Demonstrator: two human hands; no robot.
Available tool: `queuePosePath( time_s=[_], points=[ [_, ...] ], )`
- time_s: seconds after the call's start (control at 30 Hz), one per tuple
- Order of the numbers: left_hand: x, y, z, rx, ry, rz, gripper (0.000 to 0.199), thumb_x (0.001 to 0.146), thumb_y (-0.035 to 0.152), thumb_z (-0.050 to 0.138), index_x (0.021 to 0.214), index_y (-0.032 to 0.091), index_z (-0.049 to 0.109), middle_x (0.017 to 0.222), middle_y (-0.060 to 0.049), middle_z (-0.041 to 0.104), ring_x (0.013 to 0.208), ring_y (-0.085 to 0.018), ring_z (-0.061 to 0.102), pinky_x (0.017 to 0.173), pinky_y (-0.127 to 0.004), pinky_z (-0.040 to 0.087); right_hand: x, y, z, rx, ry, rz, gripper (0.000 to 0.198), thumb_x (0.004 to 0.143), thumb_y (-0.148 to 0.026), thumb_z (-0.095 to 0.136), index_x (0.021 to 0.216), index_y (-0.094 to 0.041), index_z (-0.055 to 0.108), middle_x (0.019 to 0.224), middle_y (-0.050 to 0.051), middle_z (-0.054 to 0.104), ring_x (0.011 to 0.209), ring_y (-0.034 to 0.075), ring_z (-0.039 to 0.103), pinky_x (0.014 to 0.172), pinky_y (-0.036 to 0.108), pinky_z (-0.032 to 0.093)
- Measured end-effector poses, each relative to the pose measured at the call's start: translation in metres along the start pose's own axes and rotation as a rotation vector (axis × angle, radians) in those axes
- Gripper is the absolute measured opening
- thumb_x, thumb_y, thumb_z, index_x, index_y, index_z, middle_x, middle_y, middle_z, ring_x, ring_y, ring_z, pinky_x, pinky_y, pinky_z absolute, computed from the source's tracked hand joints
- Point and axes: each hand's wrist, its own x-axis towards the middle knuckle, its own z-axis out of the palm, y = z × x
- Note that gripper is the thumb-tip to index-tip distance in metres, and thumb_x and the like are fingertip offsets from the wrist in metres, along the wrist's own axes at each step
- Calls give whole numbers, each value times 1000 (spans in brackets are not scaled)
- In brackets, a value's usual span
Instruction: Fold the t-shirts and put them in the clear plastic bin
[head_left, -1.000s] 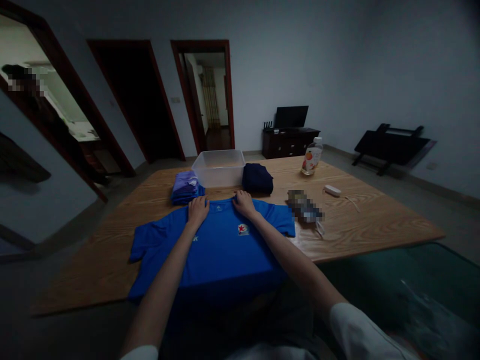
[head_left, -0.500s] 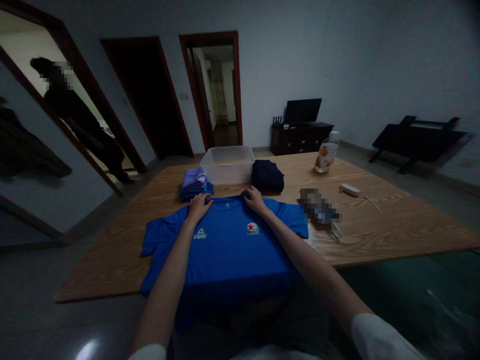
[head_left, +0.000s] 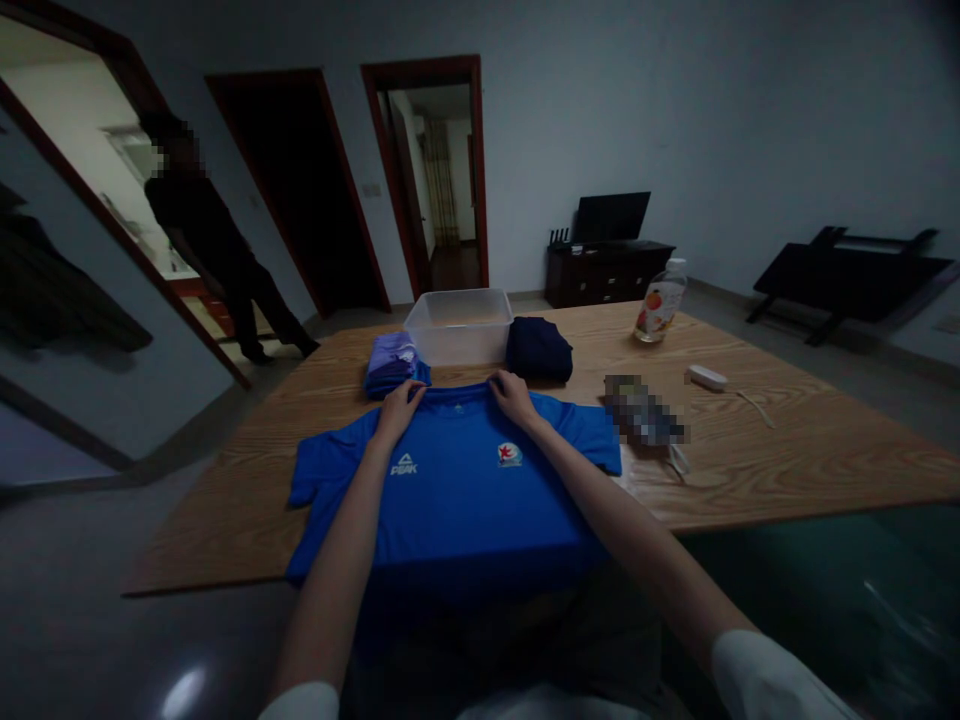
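Note:
A blue T-shirt (head_left: 465, 490) with a PEAK logo and a round emblem lies spread front up, its lower part hanging over the table's near edge. My left hand (head_left: 399, 410) pinches the shirt by the collar's left side. At the collar's right side, my right hand (head_left: 514, 398) has its fingers closed on the fabric too. Just beyond my left hand sits a folded stack of purple and blue clothes (head_left: 394, 362). A dark navy folded garment (head_left: 538, 349) lies beyond my right hand. Between these two stands a clear plastic bin (head_left: 457, 330).
On the wooden table (head_left: 795, 450), a drink bottle (head_left: 660, 302), a white corded device (head_left: 706, 378) and a blurred-out item (head_left: 645, 412) lie to the right. A person in dark clothes (head_left: 210, 230) stands by the left doorway. A folded black table (head_left: 847, 280) leans at the right wall.
The person at the left doorway has moved to the right, out of the opening. My hands stay at the collar, the fingers slightly shifted. The view has turned a little.

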Motion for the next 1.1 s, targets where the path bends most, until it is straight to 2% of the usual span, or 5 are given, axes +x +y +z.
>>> queuePosePath(
  time_s=[0.3,0.5,0.7,0.87,1.1],
  points=[
    [-4,10,1,102,43,0,30,110,36,45,116,20,70,118,-10,73,114,-26,67,104,-37,49,-3,-14,-10,-90,-39,12,20,107,-21,48,116,-16,65,117,12,71,111,25,64,99,34,45],
    [-9,27,9,141,37,63,31,105,26,51,130,18,66,134,-14,65,127,-32,56,113,-46,42,-12,-36,-66,-236,-136,-2,23,108,-25,50,119,-17,67,119,14,70,110,27,65,95,35,47],
    [-17,69,36,69,-149,210,25,108,32,51,122,22,70,128,-9,70,126,-27,60,114,-41,44,-140,-28,-152,-462,-216,53,21,105,-29,48,104,-21,68,102,19,69,99,35,67,88,45,46],
    [-17,103,59,72,-206,181,33,107,41,55,130,19,67,134,-14,67,130,-30,59,113,-44,44,-248,8,-176,-738,-71,219,31,106,-50,46,97,-24,60,96,17,66,94,37,67,80,49,50],
    [16,134,85,75,-220,-40,45,100,50,63,124,12,67,126,-25,70,126,-39,62,105,-48,46,-252,20,-166,-538,74,272,36,108,-55,44,101,-24,61,96,15,67,91,34,67,77,45,50]
  ],
)
